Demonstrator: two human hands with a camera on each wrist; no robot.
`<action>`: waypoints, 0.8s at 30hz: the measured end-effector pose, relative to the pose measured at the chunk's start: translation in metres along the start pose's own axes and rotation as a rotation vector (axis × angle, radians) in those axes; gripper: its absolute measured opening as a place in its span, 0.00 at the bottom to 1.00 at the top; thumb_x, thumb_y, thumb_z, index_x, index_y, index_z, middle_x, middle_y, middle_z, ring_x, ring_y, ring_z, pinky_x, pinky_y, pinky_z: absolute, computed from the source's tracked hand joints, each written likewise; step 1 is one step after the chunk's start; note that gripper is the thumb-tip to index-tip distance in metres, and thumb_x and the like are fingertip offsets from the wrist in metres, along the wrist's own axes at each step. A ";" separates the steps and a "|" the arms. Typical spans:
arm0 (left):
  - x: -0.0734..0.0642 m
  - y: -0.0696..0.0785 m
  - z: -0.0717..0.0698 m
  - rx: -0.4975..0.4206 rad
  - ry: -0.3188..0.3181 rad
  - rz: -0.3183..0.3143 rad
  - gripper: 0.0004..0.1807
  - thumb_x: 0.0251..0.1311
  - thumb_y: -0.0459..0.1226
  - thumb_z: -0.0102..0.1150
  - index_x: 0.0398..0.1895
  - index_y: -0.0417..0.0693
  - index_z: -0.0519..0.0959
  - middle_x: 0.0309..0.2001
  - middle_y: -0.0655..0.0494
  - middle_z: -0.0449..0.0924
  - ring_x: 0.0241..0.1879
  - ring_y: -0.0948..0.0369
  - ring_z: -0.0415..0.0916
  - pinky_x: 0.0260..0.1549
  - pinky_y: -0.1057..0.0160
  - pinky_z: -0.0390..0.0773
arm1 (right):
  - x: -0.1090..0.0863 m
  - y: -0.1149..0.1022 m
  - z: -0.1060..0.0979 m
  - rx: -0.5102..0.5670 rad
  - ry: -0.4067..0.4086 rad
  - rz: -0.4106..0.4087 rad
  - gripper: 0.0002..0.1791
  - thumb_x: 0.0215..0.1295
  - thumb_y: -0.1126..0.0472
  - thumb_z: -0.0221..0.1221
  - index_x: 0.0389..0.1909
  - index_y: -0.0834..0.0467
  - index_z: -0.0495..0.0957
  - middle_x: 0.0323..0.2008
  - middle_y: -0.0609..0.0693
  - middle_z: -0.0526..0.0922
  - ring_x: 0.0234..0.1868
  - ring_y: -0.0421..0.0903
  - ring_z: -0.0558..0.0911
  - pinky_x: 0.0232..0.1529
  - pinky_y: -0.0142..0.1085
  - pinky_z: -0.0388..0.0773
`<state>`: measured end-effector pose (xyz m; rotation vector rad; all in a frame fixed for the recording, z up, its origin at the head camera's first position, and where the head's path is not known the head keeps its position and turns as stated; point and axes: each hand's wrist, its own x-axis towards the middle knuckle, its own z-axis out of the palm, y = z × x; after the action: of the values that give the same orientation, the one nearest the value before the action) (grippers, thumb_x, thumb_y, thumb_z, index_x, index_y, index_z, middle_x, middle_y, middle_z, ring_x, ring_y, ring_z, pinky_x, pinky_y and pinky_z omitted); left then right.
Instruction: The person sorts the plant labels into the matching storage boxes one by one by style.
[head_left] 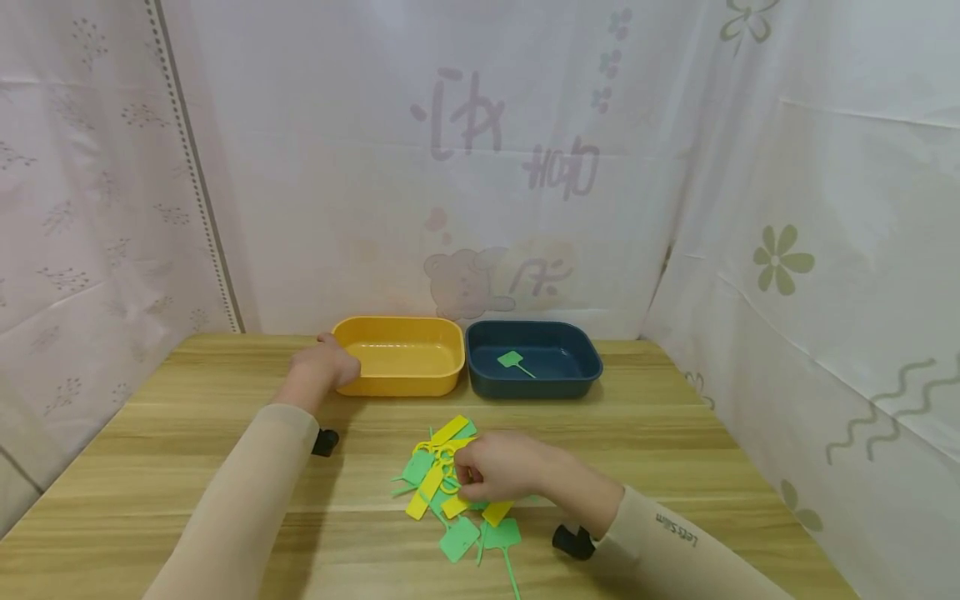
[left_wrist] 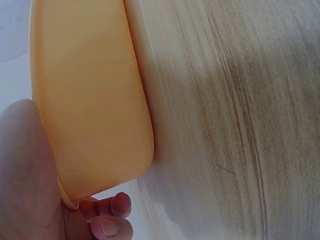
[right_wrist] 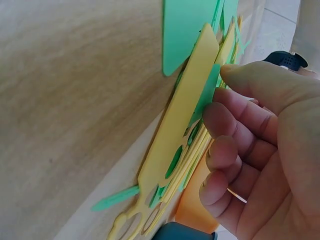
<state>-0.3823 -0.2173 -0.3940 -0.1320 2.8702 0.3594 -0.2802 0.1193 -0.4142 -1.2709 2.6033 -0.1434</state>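
My left hand (head_left: pixel 324 367) grips the left end of the yellow bin (head_left: pixel 401 386), its fingers curled around the rim (left_wrist: pixel 70 200) in the left wrist view. My right hand (head_left: pixel 502 467) is over a mixed pile of plastic tags, its fingers loosely bent and thumb apart from the index finger. In the right wrist view, the fingertips (right_wrist: pixel 220 117) are close beside a green tag (right_wrist: pixel 204 97) and a long yellow tag (right_wrist: pixel 182 95); whether they touch is unclear. The pile holds flat yellow tags (head_left: pixel 426 493) with looped ends and green cable-tie tags (head_left: pixel 459 539) with thin tails.
A dark blue bin (head_left: pixel 532 388) stands right beside the yellow one, with one green tag (head_left: pixel 511 358) lying in it. Both bins are at the back of the wooden table (head_left: pixel 360 533), before a printed curtain (head_left: pixel 337 167). Another curtain (head_left: pixel 862 292) hangs along the right side.
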 end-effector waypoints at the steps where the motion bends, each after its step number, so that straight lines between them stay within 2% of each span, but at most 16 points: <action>1: 0.000 0.000 0.000 -0.001 0.000 0.001 0.48 0.74 0.46 0.32 0.82 0.15 0.34 0.68 0.19 0.75 0.65 0.30 0.78 0.72 0.33 0.72 | 0.000 0.000 -0.001 0.002 0.001 0.002 0.08 0.72 0.50 0.69 0.33 0.41 0.81 0.24 0.33 0.75 0.25 0.32 0.71 0.29 0.28 0.70; 9: 0.002 -0.001 0.001 -0.006 0.005 0.000 0.49 0.74 0.46 0.33 0.82 0.15 0.34 0.65 0.19 0.78 0.62 0.31 0.79 0.68 0.34 0.75 | -0.002 0.000 -0.006 0.020 0.014 0.016 0.07 0.72 0.53 0.68 0.33 0.42 0.82 0.25 0.34 0.76 0.27 0.33 0.73 0.32 0.28 0.72; 16: 0.002 0.000 0.002 -0.001 0.011 0.005 0.48 0.74 0.46 0.33 0.82 0.15 0.35 0.66 0.19 0.77 0.64 0.30 0.78 0.68 0.34 0.75 | -0.004 0.003 -0.010 0.014 0.038 0.015 0.06 0.73 0.52 0.68 0.35 0.43 0.82 0.26 0.34 0.77 0.27 0.33 0.73 0.33 0.28 0.73; 24: 0.000 -0.002 0.000 -0.006 -0.005 0.005 0.48 0.75 0.46 0.33 0.82 0.15 0.33 0.59 0.24 0.83 0.50 0.40 0.82 0.62 0.36 0.80 | -0.004 0.006 -0.014 -0.003 0.084 -0.008 0.07 0.73 0.53 0.68 0.34 0.43 0.82 0.25 0.34 0.75 0.26 0.34 0.72 0.31 0.28 0.71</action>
<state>-0.3819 -0.2189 -0.3946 -0.1254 2.8654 0.3689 -0.2861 0.1265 -0.4014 -1.3041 2.6698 -0.1986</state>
